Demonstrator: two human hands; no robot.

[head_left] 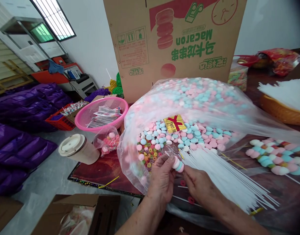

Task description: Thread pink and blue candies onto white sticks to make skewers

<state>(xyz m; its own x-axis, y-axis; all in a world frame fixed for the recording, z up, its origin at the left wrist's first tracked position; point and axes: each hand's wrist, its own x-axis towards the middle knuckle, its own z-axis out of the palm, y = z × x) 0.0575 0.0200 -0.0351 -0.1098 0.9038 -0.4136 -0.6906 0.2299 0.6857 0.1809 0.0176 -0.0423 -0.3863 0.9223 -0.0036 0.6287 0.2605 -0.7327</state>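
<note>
A short row of pink, white and blue marshmallow candies (pixel 178 164) is between my two hands. My left hand (pixel 163 178) is closed around its upper end, and a thin white tip pokes out above the thumb. The fingertips of my right hand (pixel 201 186) pinch the lower pink end; any stick inside is hidden. Behind my hands, loose marshmallow candies (pixel 196 133) spill from a big clear plastic bag (pixel 150 104). Small coloured gummy rings (pixel 151 155) lie left of my fingers. A fan of white sticks (pixel 223 176) rests beside my right hand.
Finished candy skewers (pixel 277 156) are piled at the right. A cardboard carton (pixel 176 42) stands behind the bag. Leftward are a lidded cup (pixel 78 148) and a pink basket (pixel 102 125) of wrappers. An open box (pixel 73 199) sits below the table edge.
</note>
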